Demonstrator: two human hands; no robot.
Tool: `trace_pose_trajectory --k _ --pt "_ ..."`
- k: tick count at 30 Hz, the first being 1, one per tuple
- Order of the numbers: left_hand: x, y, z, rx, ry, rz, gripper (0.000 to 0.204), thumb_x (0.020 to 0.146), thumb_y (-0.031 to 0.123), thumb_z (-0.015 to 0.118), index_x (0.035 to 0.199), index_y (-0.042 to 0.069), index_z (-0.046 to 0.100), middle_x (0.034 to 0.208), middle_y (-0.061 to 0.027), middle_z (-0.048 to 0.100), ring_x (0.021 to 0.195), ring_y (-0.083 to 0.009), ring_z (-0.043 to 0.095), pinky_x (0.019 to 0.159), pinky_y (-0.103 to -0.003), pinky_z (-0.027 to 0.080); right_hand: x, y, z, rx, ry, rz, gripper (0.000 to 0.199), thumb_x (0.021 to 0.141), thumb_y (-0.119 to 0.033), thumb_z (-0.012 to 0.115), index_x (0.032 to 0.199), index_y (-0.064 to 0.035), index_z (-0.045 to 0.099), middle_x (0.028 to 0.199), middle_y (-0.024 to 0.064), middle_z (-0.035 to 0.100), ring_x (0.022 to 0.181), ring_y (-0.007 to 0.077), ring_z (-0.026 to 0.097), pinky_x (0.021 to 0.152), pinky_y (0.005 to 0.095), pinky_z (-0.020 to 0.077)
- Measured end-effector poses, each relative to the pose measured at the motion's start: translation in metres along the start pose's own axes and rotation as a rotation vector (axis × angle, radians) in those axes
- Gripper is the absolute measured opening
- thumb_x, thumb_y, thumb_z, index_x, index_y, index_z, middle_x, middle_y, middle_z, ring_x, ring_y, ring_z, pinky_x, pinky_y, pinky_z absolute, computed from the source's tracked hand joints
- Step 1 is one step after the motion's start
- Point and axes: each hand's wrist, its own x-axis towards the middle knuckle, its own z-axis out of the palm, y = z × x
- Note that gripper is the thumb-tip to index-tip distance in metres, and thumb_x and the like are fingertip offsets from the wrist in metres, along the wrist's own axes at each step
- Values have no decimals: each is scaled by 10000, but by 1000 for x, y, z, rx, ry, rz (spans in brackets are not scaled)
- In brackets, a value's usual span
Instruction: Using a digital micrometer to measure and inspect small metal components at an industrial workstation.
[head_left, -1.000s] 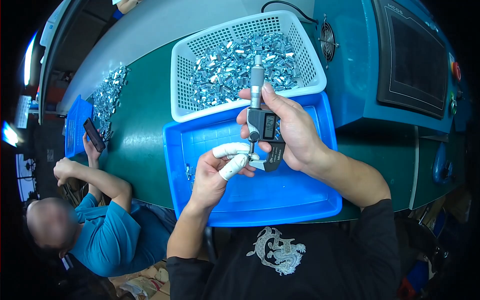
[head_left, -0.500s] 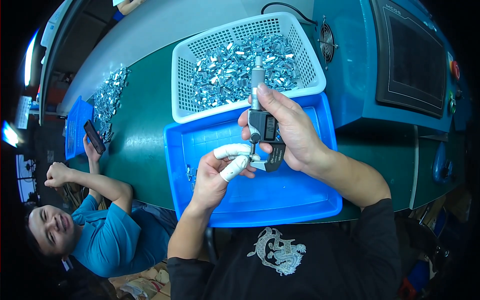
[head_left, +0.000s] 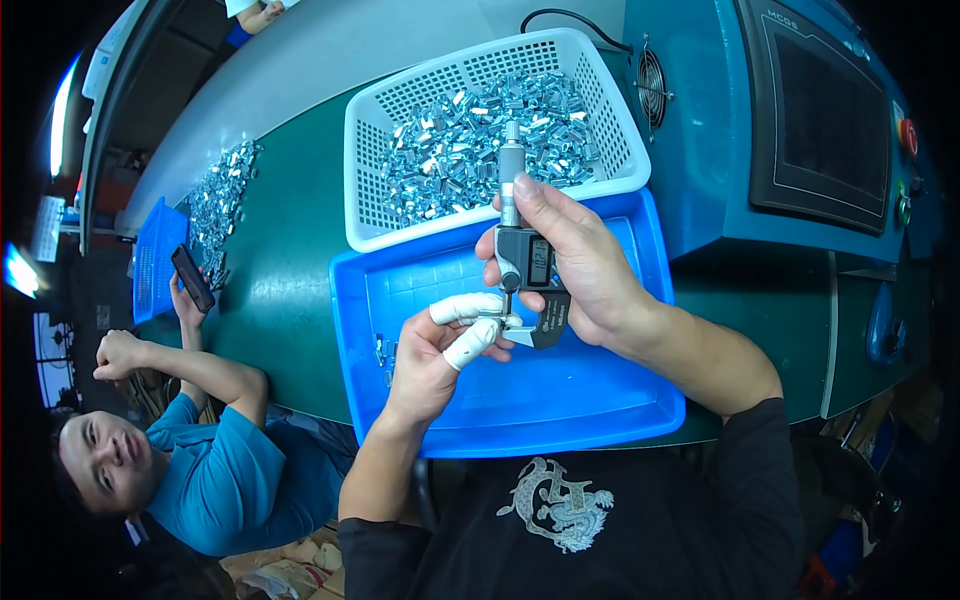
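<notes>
Two bare hands meet over a blue tray [head_left: 600, 400]. The right hand [head_left: 580, 265] is wrapped around a digital measuring gauge [head_left: 525, 262], thumb up on its grey barrel, so the gauge stands upright just in front of the palm. The left hand [head_left: 440, 345] comes up from below with two fingertips in white finger covers [head_left: 470, 322], pinching a small metal piece at the gauge's lower end; that piece is almost wholly hidden between the covered fingers and cannot be made out clearly.

Beyond the hands, touching the tray's far edge, stands one white basket [head_left: 600, 90] heaped with shiny metal parts [head_left: 470, 150], too many to count. A few loose parts [head_left: 385, 352] lie in the tray just left of the left hand. One teal machine [head_left: 700, 120] with a dark screen [head_left: 825, 125] rises to the right of the right hand, its outer side cut off by the rim.

Well off to the left, a second heap of metal parts [head_left: 220, 200] lies on the green table [head_left: 290, 260] beside a smaller blue tray [head_left: 150, 260]. A seated person in a blue shirt [head_left: 230, 480] holds up a phone [head_left: 192, 278] there.
</notes>
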Motion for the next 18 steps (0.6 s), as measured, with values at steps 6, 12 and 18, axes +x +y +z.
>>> trace_pose_trajectory --k 6,12,18 --pt "0 -1 -2 -19 -15 16 239 890 78 592 1110 -14 594 978 -132 659 841 -193 647 713 -325 550 2 0 0 -4 -17 -12 328 970 -414 429 1011 -92 477 818 106 627 639 121 634 365 197 410" --pt "-1 -4 -4 -41 4 5 255 879 91 613 1112 -13 599 977 -130 657 846 -194 645 724 -325 548 -1 0 1 44 10 41 306 968 -406 437 990 -103 475 814 97 626 635 120 630 370 197 408" --pt "1 -4 0 17 26 14 224 874 91 625 1076 -6 618 953 -91 656 813 -164 632 698 -297 536 -3 -1 -1 -8 -33 14 313 970 -393 442 1043 -90 478 819 86 623 649 119 633 370 192 403"
